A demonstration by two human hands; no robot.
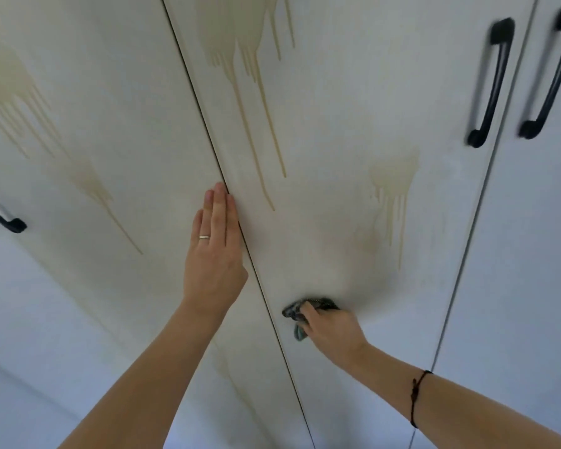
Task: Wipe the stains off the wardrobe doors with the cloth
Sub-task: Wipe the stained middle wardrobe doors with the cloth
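White wardrobe doors (pixel 337 92) fill the view, seen from below. Yellowish drip stains mark them: a large one (pixel 240 53) at the top centre with long runs, a fainter one (pixel 394 189) to the right, and others (pixel 10 92) on the left door. My right hand (pixel 332 328) grips a bunched dark grey cloth (pixel 305 309) and presses it against the middle door, low down. My left hand (pixel 214 251) lies flat with straight fingers on the left door, beside the dark seam between the two doors.
Two black bar handles (pixel 491 82) (pixel 551 76) stand at the upper right either side of a door seam. Another black handle (pixel 4 218) shows at the left edge. A faint stain (pixel 230 374) runs low on the left door between my forearms.
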